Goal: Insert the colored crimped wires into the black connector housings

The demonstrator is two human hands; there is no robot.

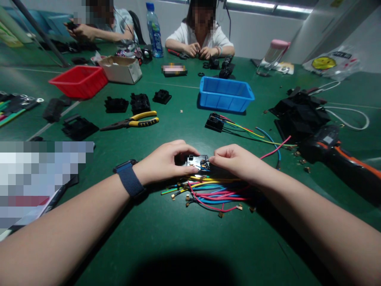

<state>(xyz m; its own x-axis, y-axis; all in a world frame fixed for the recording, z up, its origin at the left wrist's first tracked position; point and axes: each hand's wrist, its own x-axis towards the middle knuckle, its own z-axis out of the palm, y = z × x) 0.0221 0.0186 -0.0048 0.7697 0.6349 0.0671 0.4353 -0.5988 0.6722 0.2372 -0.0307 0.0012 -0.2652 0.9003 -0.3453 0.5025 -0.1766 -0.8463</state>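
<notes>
My left hand (pixel 166 161) and my right hand (pixel 235 163) meet over a small black plastic connector block (pixel 198 162) on the green table. Both hands have curled fingers gripping the block from either side. A loose bundle of coloured wires (pixel 208 192) with brass terminals spreads toward me from under the block. My left wrist wears a blue watch band (pixel 129 178).
A second black block with wires (pixel 214 121) lies ahead, before a blue bin (pixel 225 94). Yellow-handled pliers (pixel 133 121), black parts (pixel 139 102), a red bin (pixel 79 81) and a cardboard box (pixel 122 69) sit left. An orange-black power screwdriver (pixel 336 153) lies right. Two people work across the table.
</notes>
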